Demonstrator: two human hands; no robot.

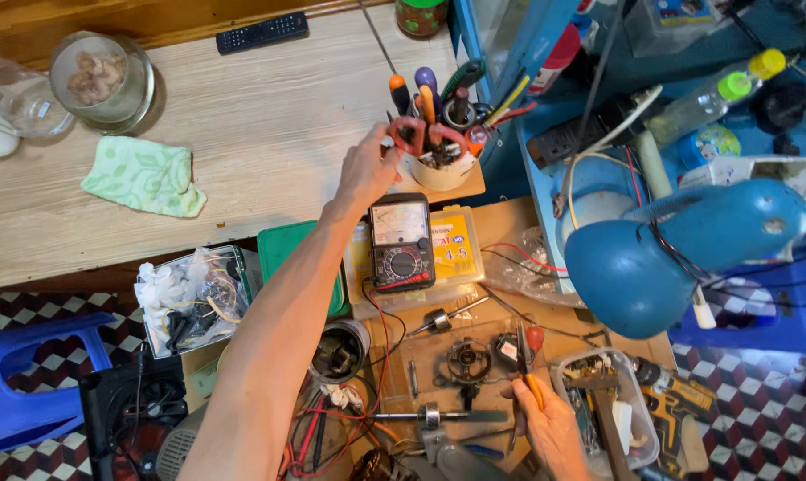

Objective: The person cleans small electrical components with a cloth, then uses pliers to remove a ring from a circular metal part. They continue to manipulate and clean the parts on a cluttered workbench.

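My left hand [367, 167] reaches up to a white cup [440, 171] full of screwdrivers, pliers and red-handled scissors [418, 135], fingers touching the tools at its left rim. My right hand [550, 426] grips a screwdriver [529, 361] with an orange shaft grip and red tip cap, near the bottom edge. Just left of it lie a black round motor part [468, 361] and a metal shaft with a rotor [429, 415]. An analog multimeter [402, 242] rests on a yellow box between both hands, with red and black leads trailing down.
A blue desk lamp [688, 249] hangs over the right side. A clear tub of parts [608, 410] and a yellow drill [675, 401] sit at bottom right. On the wooden table are a green cloth [143, 176], glass jar [102, 80] and remote [262, 32]. A blue stool [28, 374] stands left.
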